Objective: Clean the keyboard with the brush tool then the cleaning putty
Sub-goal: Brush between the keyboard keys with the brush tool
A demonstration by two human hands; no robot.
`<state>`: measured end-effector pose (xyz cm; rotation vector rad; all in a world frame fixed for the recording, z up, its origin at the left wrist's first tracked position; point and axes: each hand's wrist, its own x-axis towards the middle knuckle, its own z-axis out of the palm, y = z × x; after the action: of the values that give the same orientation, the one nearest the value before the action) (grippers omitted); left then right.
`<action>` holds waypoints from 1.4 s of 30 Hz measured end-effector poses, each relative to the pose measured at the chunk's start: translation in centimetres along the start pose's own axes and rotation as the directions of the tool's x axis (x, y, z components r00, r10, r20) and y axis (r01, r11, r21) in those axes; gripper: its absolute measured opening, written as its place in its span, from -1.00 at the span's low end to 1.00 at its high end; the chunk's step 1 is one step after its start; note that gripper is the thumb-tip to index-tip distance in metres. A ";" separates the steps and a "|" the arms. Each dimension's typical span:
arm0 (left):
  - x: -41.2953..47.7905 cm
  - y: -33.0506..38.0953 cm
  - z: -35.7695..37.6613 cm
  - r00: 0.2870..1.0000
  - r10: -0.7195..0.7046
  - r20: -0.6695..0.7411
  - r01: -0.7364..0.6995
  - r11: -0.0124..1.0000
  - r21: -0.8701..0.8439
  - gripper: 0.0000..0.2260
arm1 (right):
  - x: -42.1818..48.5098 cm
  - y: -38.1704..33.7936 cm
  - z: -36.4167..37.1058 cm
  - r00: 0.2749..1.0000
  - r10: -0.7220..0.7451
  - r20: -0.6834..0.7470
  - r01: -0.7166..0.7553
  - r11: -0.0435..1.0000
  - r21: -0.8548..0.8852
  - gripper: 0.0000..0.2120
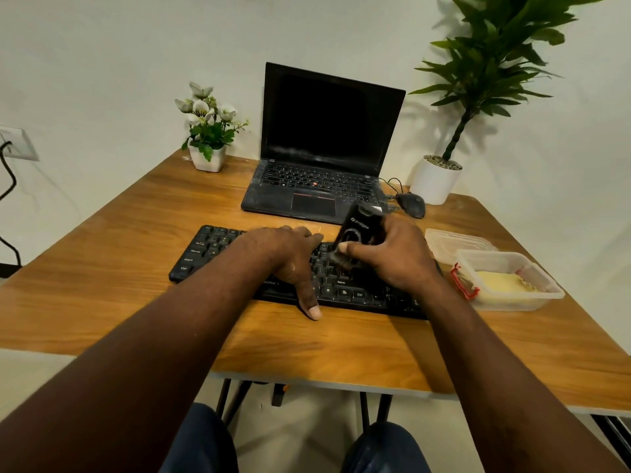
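Note:
A black keyboard (211, 245) lies across the middle of the wooden table (119, 268). My left hand (290, 257) rests flat on its centre, fingers spread, thumb over the near edge. My right hand (392, 257) grips a black brush tool (358, 227) held upright, its bristles down on the keys right of centre. The yellow cleaning putty (502, 281) sits in a clear plastic container (546, 288) to the right of the keyboard. The right end of the keyboard is hidden under my right hand.
An open black laptop (324, 138) stands behind the keyboard, with a mouse (411, 204) at its right. The container's lid (454, 242) lies behind the container. A small flower pot (208, 158) is at the back left, a tall potted plant (435, 182) at the back right.

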<state>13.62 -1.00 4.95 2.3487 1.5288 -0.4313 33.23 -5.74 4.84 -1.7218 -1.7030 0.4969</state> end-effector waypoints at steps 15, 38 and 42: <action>-0.1 0.1 -0.1 1.000 0.016 -0.012 -0.016 1.000 0.014 0.35 | -5.0 -0.3 0.6 0.998 -0.055 0.038 0.058 0.995 -0.081 -0.42; 0.9 5.4 -1.6 0.995 0.095 0.035 -0.094 0.995 -0.036 0.33 | -6.2 4.9 -5.6 0.981 0.112 -0.156 -0.102 0.992 0.073 -0.43; 2.3 7.0 -1.2 0.993 0.114 -0.006 -0.114 0.992 0.062 0.29 | -5.8 4.8 -4.5 0.994 0.084 -0.065 -0.088 0.995 -0.055 -0.39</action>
<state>21.06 -1.33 5.75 2.4735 1.3953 -0.4455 39.34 -11.94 3.74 -1.8390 -1.6190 0.4312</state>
